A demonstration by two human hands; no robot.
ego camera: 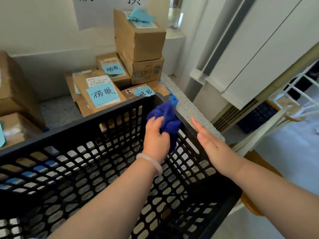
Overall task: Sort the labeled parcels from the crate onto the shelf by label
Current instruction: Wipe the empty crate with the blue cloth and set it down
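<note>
A black lattice plastic crate (86,128) fills the lower half of the view; no parcels show inside it. My left hand (156,135) grips a crumpled blue cloth (166,116) at the crate's far right corner. My right hand (212,142) hovers flat with fingers apart, just outside the crate's right rim. Beyond the crate, cardboard parcels with blue handwritten labels (103,94) lie on a speckled shelf surface (186,107). Two taller boxes (139,37) are stacked behind them.
A white paper sign (96,9) hangs on the wall above the parcels. More brown boxes (13,87) stand at the left. At the right are white cabinet doors (259,49), a white wire rack (296,90) and a floor vent (229,116).
</note>
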